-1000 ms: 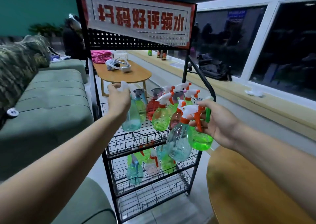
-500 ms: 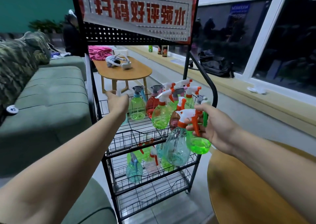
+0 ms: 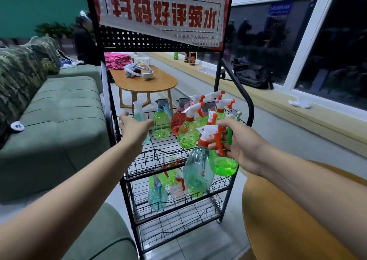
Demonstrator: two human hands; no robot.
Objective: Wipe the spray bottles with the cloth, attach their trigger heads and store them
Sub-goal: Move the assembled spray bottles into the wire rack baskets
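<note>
Storing the bottles: a person's left hand (image 3: 135, 129) is stretched to the left end of the top shelf (image 3: 158, 150) of a black wire rack (image 3: 249, 108) at centre frame, where a pale bottle (image 3: 138, 110) stands upright near the rear rail; the hand covers the bottle's lower half, and whether its fingers grip it or only lie against it cannot be told. The right hand (image 3: 240, 146), at centre right, is clenched round the necks and triggers of 2 bottles at once: a clear bottle (image 3: 198, 172) with a white and orange head, and a green bottle (image 3: 225, 165) just beside it; both hang by their heads in front of the rack's right side, probably bunched so 1 hand can carry them while the other places. Fitted bottles (image 3: 186, 134) crowd the shelf's right half; bare wire shows at its front left, the likeliest room for more. The low front rail calls for lowering from above; the curved side bar at right narrows that approach; a round wooden worktop (image 3: 288, 220) lies close under the right forearm; a green sofa (image 3: 59, 120) flanks the left.
</note>
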